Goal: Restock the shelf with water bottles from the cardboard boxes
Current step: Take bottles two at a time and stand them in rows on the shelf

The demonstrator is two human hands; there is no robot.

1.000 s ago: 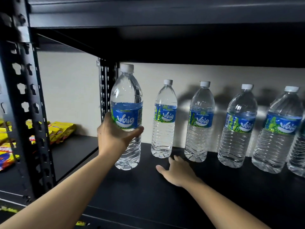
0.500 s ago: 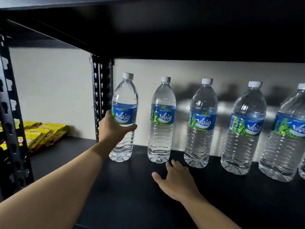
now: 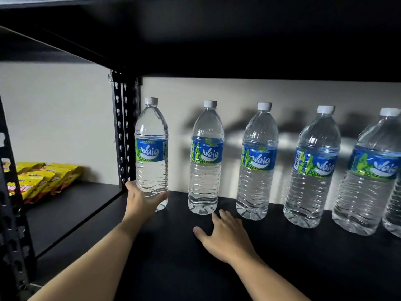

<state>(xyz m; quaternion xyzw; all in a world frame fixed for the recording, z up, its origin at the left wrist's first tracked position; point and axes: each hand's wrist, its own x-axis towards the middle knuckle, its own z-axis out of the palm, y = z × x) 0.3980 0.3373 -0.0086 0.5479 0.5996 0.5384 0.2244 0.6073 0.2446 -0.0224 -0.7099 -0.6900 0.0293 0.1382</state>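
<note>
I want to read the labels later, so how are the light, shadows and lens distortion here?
Head view: the Waig label on the leftmost water bottle reads sharp; bottles throw soft shadows and bright streaks on the back wall; the upper shelf's underside is near black; the wide lens leans the right-end bottles outward.

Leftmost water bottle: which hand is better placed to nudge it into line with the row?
Left. The left hand grips the leftmost water bottle near its base; the right hand rests flat on the shelf, holding nothing.
</note>
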